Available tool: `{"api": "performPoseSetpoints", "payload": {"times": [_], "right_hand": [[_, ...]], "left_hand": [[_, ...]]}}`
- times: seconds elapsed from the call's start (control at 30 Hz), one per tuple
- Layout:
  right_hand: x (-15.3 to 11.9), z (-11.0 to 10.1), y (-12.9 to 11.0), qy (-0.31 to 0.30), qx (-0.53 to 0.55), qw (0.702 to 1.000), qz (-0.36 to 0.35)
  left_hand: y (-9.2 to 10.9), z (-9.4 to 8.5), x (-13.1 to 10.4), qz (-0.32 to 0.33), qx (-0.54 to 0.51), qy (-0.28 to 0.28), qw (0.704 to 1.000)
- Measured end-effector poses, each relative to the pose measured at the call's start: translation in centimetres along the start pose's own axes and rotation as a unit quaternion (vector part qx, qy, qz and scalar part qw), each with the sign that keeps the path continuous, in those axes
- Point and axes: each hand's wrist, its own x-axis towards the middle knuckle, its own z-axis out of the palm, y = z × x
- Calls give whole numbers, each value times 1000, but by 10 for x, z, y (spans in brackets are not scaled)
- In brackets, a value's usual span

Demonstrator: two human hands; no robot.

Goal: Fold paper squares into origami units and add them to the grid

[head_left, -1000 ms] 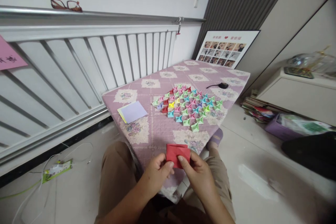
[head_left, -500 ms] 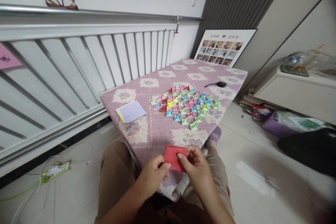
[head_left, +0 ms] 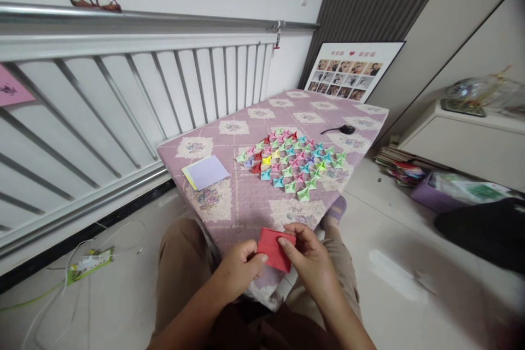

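A folded piece of red paper (head_left: 274, 250) is held up over the near edge of the table, between both hands. My left hand (head_left: 245, 265) pinches its left edge between thumb and fingers. On the other side, my right hand (head_left: 307, 251) grips the paper's right part, thumb across the front and fingers behind. Beyond them, several small folded paper stars (head_left: 289, 161) in green, pink, red, blue and yellow stand in rows on the tablecloth. To their left lies a short stack of paper sheets (head_left: 207, 172), lilac on top with yellow showing underneath.
The floral pink tablecloth (head_left: 250, 210) covers the table. A small black object with a cord (head_left: 346, 129) lies at the far right. A white radiator (head_left: 143, 93) runs along the left, and a power strip (head_left: 90, 265) sits on the floor.
The red paper has turned slightly clockwise, its right side tipping down. My right hand's index finger has lifted a little from the top edge.
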Motion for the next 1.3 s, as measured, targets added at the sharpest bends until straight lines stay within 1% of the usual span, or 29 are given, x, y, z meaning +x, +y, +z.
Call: {"api": "performPoseSetpoints", "payload": {"times": [0.17,0.27,0.37,0.53,0.67,0.73,0.87,0.93,1.1,1.3], "right_hand": [[1,-3,-3,-68,1,997,29],[0,-3,-3,-71,0,997,31],[-1,0,-2,-74,6,997,32],[0,1,-7,-92,-25,995,18],[3,-1,-16,-144,-61,988,-8],[4,-1,-18,-173,-84,981,-16],[6,0,-20,-219,-99,971,-6],[7,0,-19,-223,-88,971,8],[9,0,-17,-210,-54,976,25],[9,2,-17,-215,-58,974,35]], "left_hand": [[4,-4,-1,2,58,-11,998],[3,-6,1,29,70,-26,997],[0,-7,4,48,58,-11,997],[3,-7,5,37,60,13,997],[4,-4,4,37,105,9,994],[3,-3,4,47,127,1,991],[2,-2,4,71,152,-4,986],[6,-3,3,68,146,-1,987],[16,-5,0,63,103,16,993],[10,-5,2,67,107,22,992]]}}
